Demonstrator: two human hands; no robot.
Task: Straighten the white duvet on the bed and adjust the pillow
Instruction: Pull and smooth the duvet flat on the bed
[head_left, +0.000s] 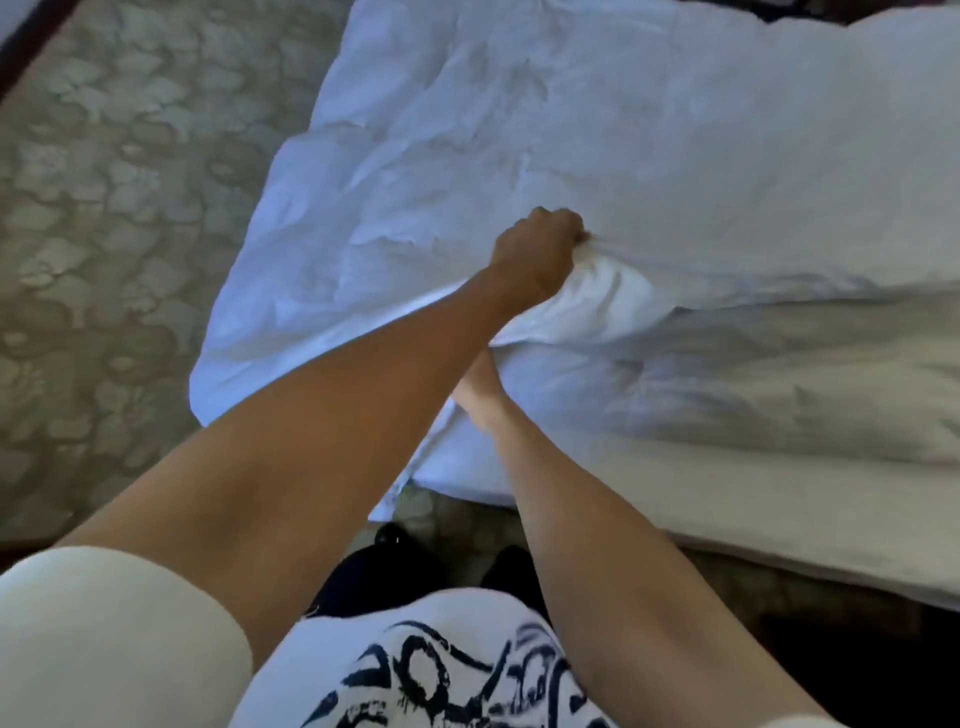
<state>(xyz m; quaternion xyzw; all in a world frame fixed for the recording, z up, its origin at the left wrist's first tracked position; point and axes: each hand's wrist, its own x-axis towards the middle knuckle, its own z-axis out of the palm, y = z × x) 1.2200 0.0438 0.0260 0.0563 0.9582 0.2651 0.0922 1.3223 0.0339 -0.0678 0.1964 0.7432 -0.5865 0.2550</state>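
Observation:
A white, wrinkled duvet (571, 130) covers the bed and hangs over its near edge. My left hand (540, 247) is a closed fist gripping a bunched fold of the duvet near the middle of the view. Below it, my right hand (480, 387) reaches under the lifted duvet edge, its fingers hidden in the fabric, so its grip cannot be made out. A thick padded fold (779, 364) lies to the right of both hands. No separate pillow can be told apart.
Patterned beige carpet (114, 234) fills the left side. A corner of the duvet (218, 384) hangs off the bed toward the carpet. The bed's white lower edge (779, 540) runs along the right. My dark shoes (395, 540) stand close to it.

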